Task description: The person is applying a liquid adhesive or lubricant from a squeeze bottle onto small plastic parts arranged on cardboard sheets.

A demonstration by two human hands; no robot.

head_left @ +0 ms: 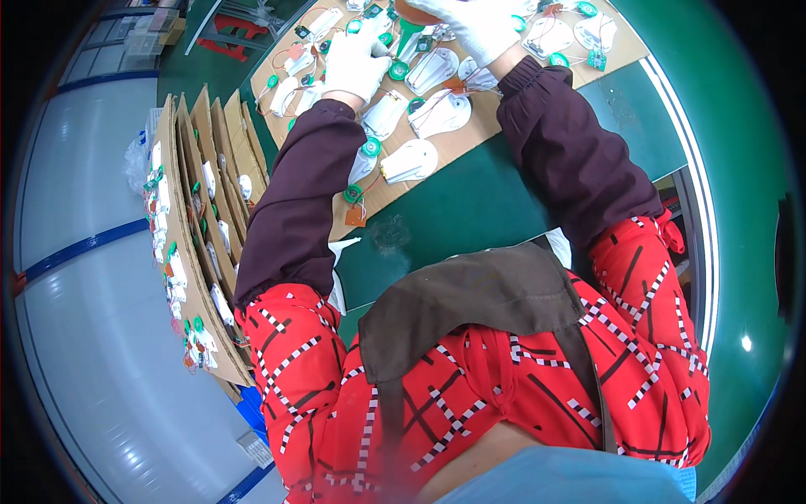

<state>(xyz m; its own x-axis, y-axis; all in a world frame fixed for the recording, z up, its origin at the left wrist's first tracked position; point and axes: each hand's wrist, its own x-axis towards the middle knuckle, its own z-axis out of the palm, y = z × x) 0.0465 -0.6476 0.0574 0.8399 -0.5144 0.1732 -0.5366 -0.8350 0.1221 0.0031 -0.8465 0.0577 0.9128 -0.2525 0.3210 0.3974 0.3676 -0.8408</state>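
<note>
My left hand [356,64], in a white glove, is at the far side of the cardboard sheet [470,126]. Its fingers are drawn together among the parts beside a green disc [399,70], and what they hold, if anything, is hidden. My gloved right hand [485,30] grips an orange-brown, bottle-like object [420,10], cut off by the top edge. A green tapered tip [410,35] shows beneath it, pointing down at the parts. Around both hands lie several white rounded plastic housings [442,112] with green discs, small green circuit boards [597,59] and thin wires.
The cardboard sheet lies on a green table [437,206]. To my left, upright cardboard sheets [201,277] stand in a row with similar white parts on them. A pale strip [690,168] runs along the table's right edge. A red object [231,35] sits beyond at upper left.
</note>
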